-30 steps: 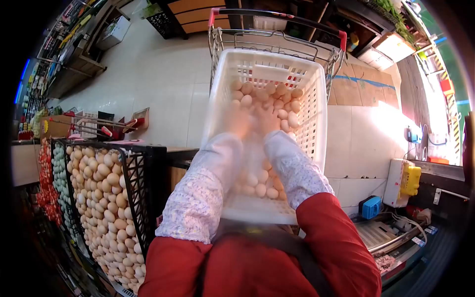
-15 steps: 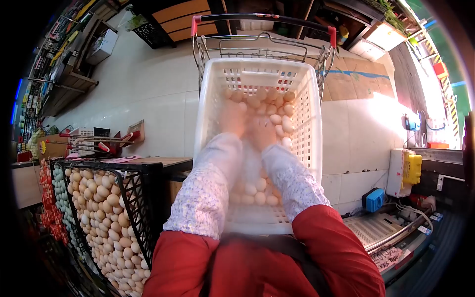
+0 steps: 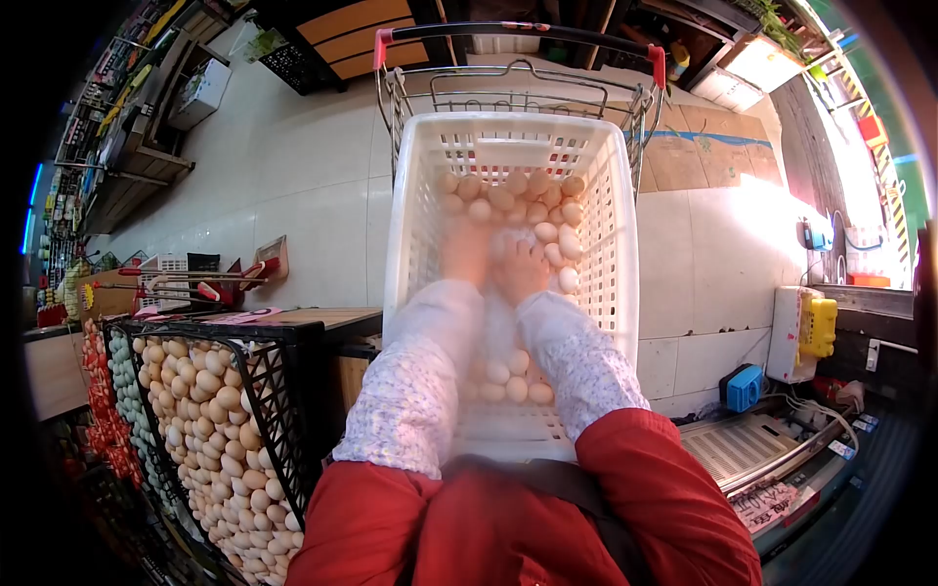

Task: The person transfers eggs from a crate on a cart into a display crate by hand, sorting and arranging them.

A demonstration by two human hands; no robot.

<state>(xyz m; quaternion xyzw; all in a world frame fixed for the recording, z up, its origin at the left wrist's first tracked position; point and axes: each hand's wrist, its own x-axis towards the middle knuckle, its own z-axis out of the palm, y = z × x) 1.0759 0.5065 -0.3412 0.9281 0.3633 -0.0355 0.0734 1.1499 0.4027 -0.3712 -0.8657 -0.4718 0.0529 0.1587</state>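
A white plastic basket (image 3: 411, 195) in front of me holds brown and cream eggs (image 3: 537, 212), most at its far end, several more near my body. Both my hands reach down inside it. My left hand (image 3: 467, 251) is smeared by motion left of the middle, so its fingers and anything in them cannot be made out. Close beside it, my right hand (image 3: 521, 268) lies low with its fingers partly apart, next to the eggs along the right wall. A pale, see-through sheet-like thing (image 3: 500, 322) shows blurred between my forearms.
The basket sits at a metal shopping cart (image 3: 523, 37) with a dark handle. At the lower left, a black crate (image 3: 264, 391) is full of eggs. Flattened cardboard (image 3: 703, 161) covers floor at the right. A blue device (image 3: 743, 389) and a yellow box (image 3: 815, 327) stand farther right.
My left hand has shifted slightly down and left, uncovering an egg above it. My right hand stays nearly in place, its fingers showing more clearly.
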